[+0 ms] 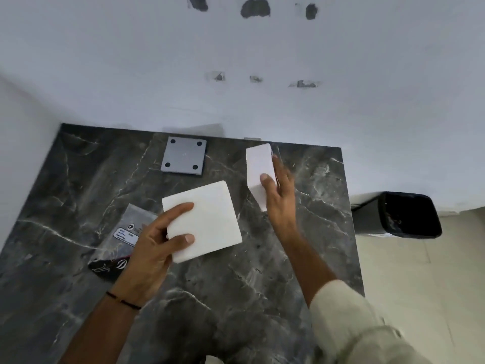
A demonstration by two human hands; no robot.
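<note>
progress seems about halfway, judging by how things lie: both white pieces are in hand and neither is set down or fitted to anything yet; left hand (154,248) grips the white square slab (207,219) by its near corner, thumb on top and fingers curled along the edge, flat over the middle of the marble table (236,285); whether it touches the top i cannot tell; right hand (279,195) grasps the white block (258,166), thumb on its near face and fingers behind, holding it upright near the table's far edge, just right of the grey square plate (183,159); the plate lies flat and untouched, apart from both pieces; what is left, i judge, is to bring the pieces to the plate or lay them aside; count: two white pieces, one in each hand; one grey plate with four dark round spots, one per corner; one labelled bag (126,232) lying partly under the left hand; one black bin (404,215) on the floor beside the table.
</note>
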